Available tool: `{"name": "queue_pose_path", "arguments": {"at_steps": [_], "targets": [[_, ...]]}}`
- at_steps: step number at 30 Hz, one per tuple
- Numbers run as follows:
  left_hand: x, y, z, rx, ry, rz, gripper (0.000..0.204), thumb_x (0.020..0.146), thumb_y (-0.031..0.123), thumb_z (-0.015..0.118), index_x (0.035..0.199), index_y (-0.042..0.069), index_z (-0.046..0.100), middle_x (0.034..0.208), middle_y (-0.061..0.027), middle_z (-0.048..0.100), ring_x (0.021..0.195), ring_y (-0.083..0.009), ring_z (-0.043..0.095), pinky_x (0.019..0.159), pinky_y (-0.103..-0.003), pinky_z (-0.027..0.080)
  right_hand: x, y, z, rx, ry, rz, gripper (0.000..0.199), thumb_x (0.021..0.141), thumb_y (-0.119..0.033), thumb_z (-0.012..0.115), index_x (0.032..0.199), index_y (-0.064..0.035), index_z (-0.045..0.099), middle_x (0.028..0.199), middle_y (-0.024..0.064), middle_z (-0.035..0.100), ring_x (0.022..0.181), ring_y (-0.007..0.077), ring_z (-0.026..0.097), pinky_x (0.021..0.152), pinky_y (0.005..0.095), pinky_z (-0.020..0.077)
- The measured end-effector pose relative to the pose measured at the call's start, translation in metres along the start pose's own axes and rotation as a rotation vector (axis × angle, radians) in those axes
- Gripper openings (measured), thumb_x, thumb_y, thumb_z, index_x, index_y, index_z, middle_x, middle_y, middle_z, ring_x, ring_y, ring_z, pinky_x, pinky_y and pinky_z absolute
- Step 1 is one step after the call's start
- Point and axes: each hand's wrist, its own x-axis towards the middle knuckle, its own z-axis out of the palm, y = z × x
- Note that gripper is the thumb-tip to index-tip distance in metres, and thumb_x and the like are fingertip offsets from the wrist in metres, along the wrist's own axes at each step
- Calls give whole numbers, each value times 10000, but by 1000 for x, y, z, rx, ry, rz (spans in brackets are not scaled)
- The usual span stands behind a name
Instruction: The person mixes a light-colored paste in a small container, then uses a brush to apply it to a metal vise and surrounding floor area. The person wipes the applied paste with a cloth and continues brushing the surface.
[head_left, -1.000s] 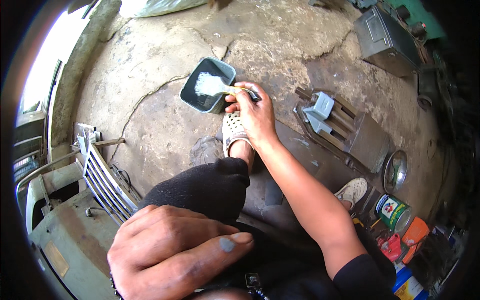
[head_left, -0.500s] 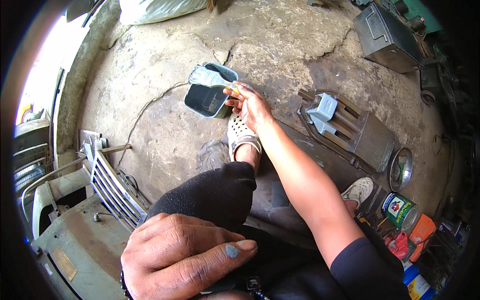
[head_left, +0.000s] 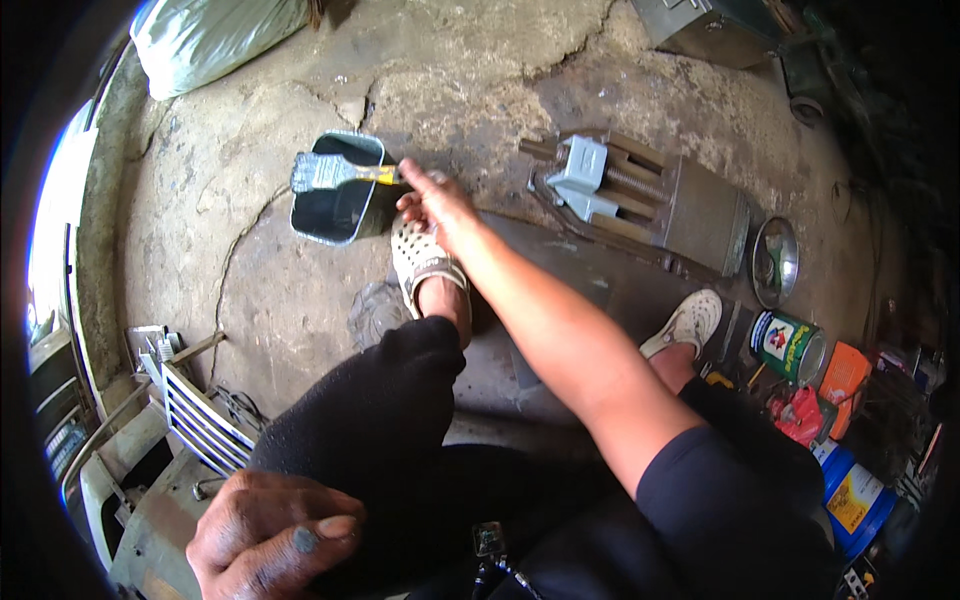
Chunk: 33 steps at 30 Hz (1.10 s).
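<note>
My right hand (head_left: 438,205) is closed round the yellow handle of a paintbrush (head_left: 335,172), its broad bristles coated with grey-blue paint. The brush lies level above a rectangular, paint-smeared container (head_left: 345,232) on the floor, which looks dark inside. At the lower left, my left hand (head_left: 270,540) is curled into a loose fist near my knee, the thumb pressed along the fingers. A grey paint spot marks that thumb, and nothing shows in the fist. To the right of my right hand sits a metal vise (head_left: 700,215), with light grey-blue paint on its jaw (head_left: 582,168).
A round metal bowl (head_left: 774,262) with a brush in it stands beside the vise. Nearby are a green can (head_left: 787,346), an orange box (head_left: 845,385) and a blue bucket (head_left: 855,500). Slatted metal parts (head_left: 205,420) lie left; a white sack (head_left: 215,40) and metal box (head_left: 705,30) stand farther off.
The view has shifted, so most of the scene sits further left. The brush has turned from slanting to nearly level over the container. My left hand appears lower.
</note>
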Motion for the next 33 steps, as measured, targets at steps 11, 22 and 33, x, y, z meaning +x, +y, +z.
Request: {"name": "queue_pose_path", "arguments": {"at_steps": [11, 22, 33], "targets": [[-12, -3, -12, 120, -130, 27, 625, 964, 437, 534, 1381, -28, 544, 918, -151, 599, 799, -225, 565, 742, -387, 444, -243, -18, -268, -1268, 231, 205, 380, 1000, -351, 626, 1055, 15, 716, 935, 184, 728, 816, 270, 712, 766, 418, 558], [-31, -134, -76, 507, 669, -302, 480, 1009, 343, 547, 1367, 30, 611, 1329, -154, 640, 1190, -237, 628, 962, -380, 477, -344, -14, -355, -856, 587, -114, 267, 999, -56, 549, 1238, -7, 659, 941, 60, 686, 739, 117, 602, 713, 272, 514], [-52, -362, 281, 295, -473, -703, 285, 972, 241, 681, 1078, -24, 697, 898, -101, 679, 776, -191, 632, 733, -343, 522, -398, -24, -224, -1434, 212, -69, 244, 945, -195, 672, 1157, -77, 700, 1068, 121, 722, 1029, 292, 683, 947, 386, 490]]}}
